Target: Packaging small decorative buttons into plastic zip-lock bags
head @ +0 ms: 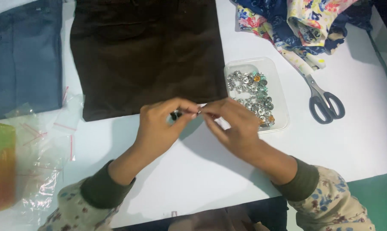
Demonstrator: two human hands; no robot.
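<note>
Status at the brown cloth [146, 55], taken as landmark on the white surface [351, 141]:

- A small fastener piece [186, 113], dark and metallic, is held just below the cloth's lower right corner, clear of the surface. Exact type cannot be told; it is mostly hidden by fingertips.
- Left hand [161, 128]: fingers pressed together, the dark end of the piece is pinched between thumb and forefinger.
- Right hand [232, 124]: thumb and forefinger are closed on the piece's other end, remaining fingers curled.
- A clear tray [281, 102] of loose metal snaps, mostly silver with a few coloured ones, is set just right of the cloth's lower right corner, touching the right hand's far side.
- Scissors [324, 100] are laid further right of the cloth, beyond the tray, closed and untouched.
- Floral fabric [304, 25] is piled right of the cloth's top edge; blue cloth [24, 55] is laid to its left, with empty clear bags [52, 141] below that.

Progress, as judged: one piece is taken out and being handled; nothing is seen fixed to the brown cloth yet. The tray is well stocked, so most of the work seems left.
</note>
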